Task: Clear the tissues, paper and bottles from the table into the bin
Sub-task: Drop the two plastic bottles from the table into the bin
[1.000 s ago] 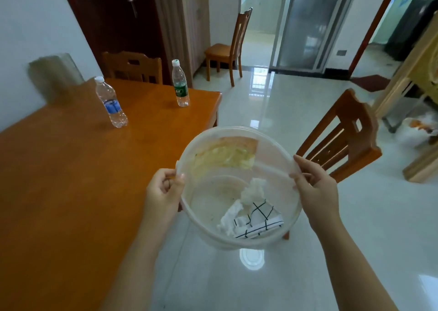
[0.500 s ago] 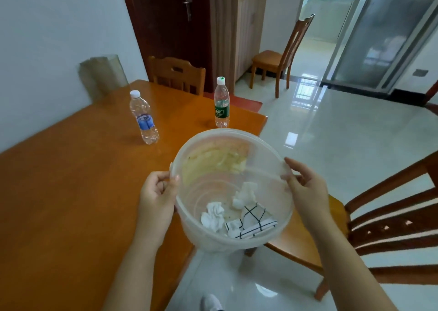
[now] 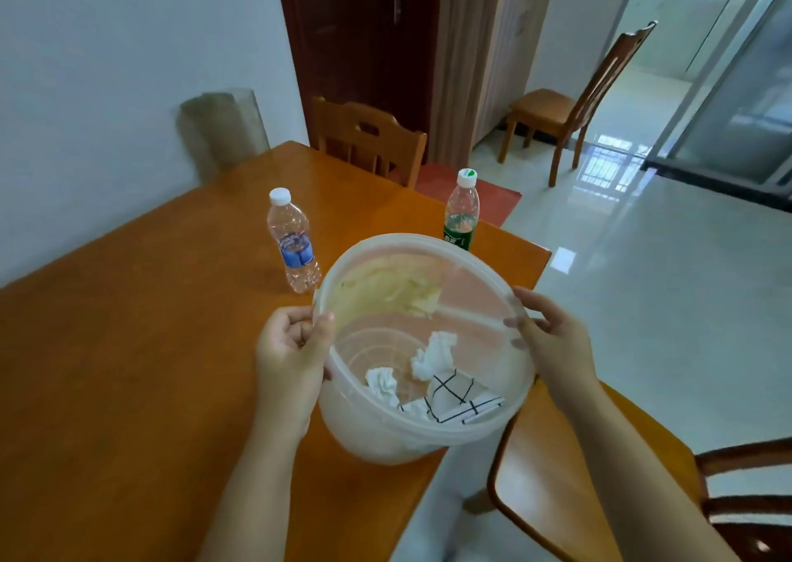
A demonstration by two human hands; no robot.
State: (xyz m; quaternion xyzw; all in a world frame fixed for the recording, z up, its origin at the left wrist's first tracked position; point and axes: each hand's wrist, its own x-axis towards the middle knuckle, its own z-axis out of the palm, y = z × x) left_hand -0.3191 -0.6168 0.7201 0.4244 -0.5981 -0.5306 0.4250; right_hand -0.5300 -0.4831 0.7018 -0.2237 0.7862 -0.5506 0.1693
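Note:
A translucent plastic bin (image 3: pixel 377 437) is held by its rim over the table's right edge. My left hand (image 3: pixel 289 351) grips the left rim and my right hand (image 3: pixel 553 343) holds the right rim. Inside lie two crumpled white tissues (image 3: pixel 433 353) and a folded paper with black grid lines (image 3: pixel 454 396). On the orange wooden table (image 3: pixel 128 347) stand two clear bottles, both upright beyond the bin. The blue-labelled bottle (image 3: pixel 293 242) is on the left. The green-labelled bottle (image 3: pixel 461 210) is near the far corner, its base hidden by the bin.
A wooden chair (image 3: pixel 600 467) is close at the lower right, its seat under the bin's right side. Another chair (image 3: pixel 368 137) stands at the table's far end, a third chair (image 3: pixel 570 102) by the doorway. The white wall runs along the table's left side.
The view has swung left and moved closer to the table. The bin, held in both hands, now hangs over the table edge near the two bottles.

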